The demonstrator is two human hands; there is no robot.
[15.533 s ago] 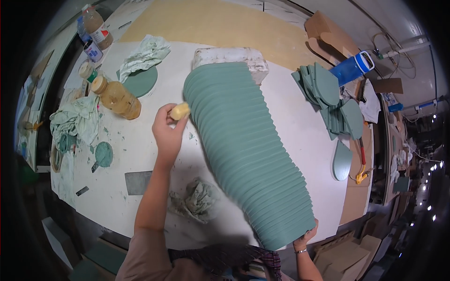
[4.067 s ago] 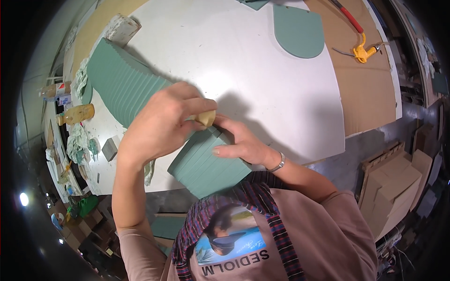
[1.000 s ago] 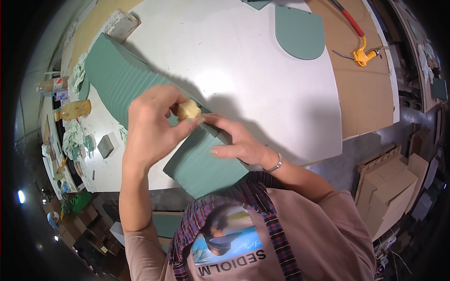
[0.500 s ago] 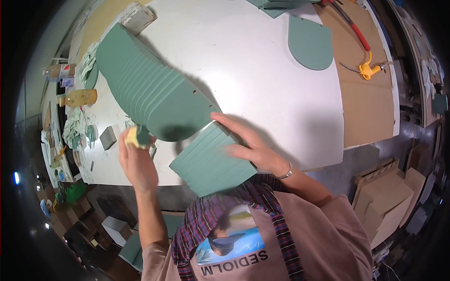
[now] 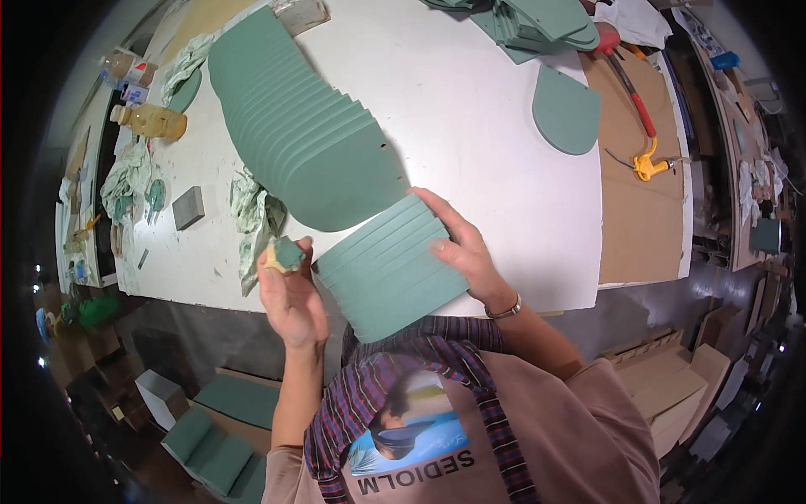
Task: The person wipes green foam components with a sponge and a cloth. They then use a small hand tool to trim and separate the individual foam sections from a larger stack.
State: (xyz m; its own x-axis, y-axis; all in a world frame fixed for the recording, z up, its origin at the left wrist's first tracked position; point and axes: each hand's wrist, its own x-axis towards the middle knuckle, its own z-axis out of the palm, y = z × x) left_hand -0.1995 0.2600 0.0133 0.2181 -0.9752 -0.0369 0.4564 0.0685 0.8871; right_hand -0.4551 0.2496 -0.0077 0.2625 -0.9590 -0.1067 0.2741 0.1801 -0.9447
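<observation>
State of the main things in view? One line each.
Left hand: closed on sponge
Sponge: green on one face
Right hand: gripping panel stack
Panel stack: slightly staggered
Fanned panels: overlapping
Lone panel: flat
Amber bottle: capped
Rag beside fanned panels: crumpled
Air gun: lying down

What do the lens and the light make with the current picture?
Head view: the table bows at its front edge and the corners go black; head view also: distant lamps glare as small white spots, a soft shadow borders the fanned sheets.
</observation>
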